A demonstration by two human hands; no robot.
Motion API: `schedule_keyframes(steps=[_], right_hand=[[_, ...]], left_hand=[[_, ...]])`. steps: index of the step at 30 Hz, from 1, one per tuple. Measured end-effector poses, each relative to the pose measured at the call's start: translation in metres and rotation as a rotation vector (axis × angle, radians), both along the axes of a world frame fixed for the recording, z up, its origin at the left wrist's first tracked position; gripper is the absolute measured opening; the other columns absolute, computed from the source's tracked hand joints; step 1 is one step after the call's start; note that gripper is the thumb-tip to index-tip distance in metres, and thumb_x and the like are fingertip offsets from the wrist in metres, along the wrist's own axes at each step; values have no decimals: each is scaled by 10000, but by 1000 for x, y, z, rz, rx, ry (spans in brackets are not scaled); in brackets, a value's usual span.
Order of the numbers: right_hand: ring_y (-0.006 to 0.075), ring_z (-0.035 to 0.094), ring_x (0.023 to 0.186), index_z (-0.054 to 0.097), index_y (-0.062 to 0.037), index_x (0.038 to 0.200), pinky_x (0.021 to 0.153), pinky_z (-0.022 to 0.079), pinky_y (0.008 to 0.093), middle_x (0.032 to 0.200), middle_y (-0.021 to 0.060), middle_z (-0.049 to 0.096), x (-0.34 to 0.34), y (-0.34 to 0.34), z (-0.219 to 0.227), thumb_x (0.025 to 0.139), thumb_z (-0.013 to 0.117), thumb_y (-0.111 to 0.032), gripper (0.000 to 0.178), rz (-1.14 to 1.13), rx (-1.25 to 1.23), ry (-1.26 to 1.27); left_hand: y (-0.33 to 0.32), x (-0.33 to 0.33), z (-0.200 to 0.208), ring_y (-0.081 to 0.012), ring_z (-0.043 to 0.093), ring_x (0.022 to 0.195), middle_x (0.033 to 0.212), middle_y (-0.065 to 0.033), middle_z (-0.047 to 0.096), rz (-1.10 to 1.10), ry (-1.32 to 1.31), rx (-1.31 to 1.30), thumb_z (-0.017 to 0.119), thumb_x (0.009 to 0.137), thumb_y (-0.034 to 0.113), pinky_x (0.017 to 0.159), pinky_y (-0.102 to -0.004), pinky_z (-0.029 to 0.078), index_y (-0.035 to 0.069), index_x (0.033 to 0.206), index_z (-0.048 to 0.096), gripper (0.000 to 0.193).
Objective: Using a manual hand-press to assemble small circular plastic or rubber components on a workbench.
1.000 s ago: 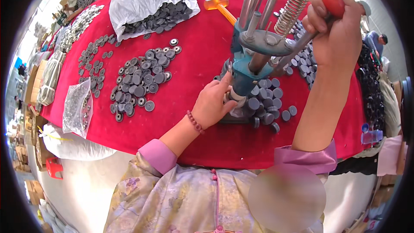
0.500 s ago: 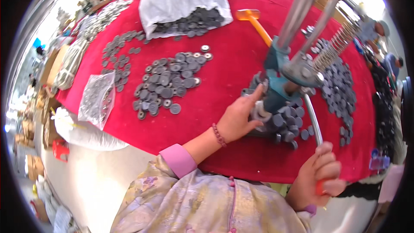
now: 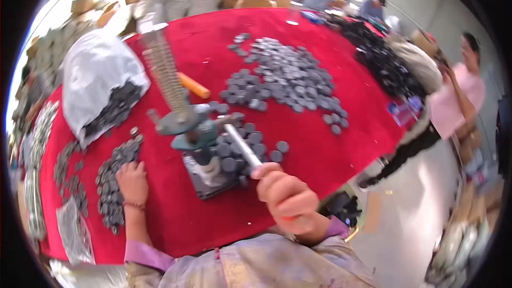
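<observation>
A green hand press with a tall coil spring stands on the red-covered table. My right hand is wrapped round the end of its silver lever, and a bit of red handle shows between the fingers. Over at the left, my left hand rests on the right edge of a pile of small round grey caps, fingers stretched over them; its fingertips are partly lost among the caps. More dark grey caps lie heaped against the press, right beside the lever.
A white sack spilling dark caps lies at the far left, near a clear plastic bag. An orange hammer handle shows behind the press. A large cap pile covers the far right. A person in pink stands beyond the table.
My left hand has left the base of the press and moved left to the cap pile. My right hand still grips the lever. The view has swung to the right.
</observation>
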State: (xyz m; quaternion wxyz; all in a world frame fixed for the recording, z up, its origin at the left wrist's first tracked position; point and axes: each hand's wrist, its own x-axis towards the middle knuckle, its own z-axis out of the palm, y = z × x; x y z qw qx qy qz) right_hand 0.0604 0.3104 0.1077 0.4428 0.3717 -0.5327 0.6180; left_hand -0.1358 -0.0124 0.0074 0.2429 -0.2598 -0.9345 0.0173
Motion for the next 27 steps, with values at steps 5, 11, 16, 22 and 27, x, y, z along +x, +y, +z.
schedule_keyframes(steps=[5,11,16,22,27], right_hand=[[238,524,670,594,-17,946,903,418,516,776,67,530,9,11,2,1020,467,-297,316,5,-4,10],[251,496,663,517,-148,936,871,422,551,775,72,486,19,-5,3,931,531,-259,112,-149,-72,-120],[228,403,682,464,-186,888,920,339,557,788,47,419,21,3,-4,973,458,-350,185,-121,36,-179],[210,408,706,490,-212,949,906,318,527,799,28,409,20,3,-7,982,454,-460,252,-142,48,-191],[202,408,708,489,-221,952,908,317,527,802,24,406,20,8,-9,977,453,-454,237,-146,45,-180]], left_hand=[[22,17,-8,-307,571,939,961,-96,625,-224,-161,178,723,727,78,815,-439,459,83,1037,713,309],[49,68,17,-355,574,1107,1152,-181,638,-407,-494,420,711,778,72,971,-430,456,17,1420,463,691],[12,66,8,-345,560,1151,1208,-186,623,-364,-604,544,699,768,15,996,-418,458,14,1406,469,677],[-3,64,5,-323,592,1090,1171,-150,648,-292,-546,377,721,766,40,955,-417,473,34,1263,593,513],[0,60,9,-298,611,1013,1068,-127,675,-215,-362,476,732,783,80,904,-412,465,44,1114,662,341]])
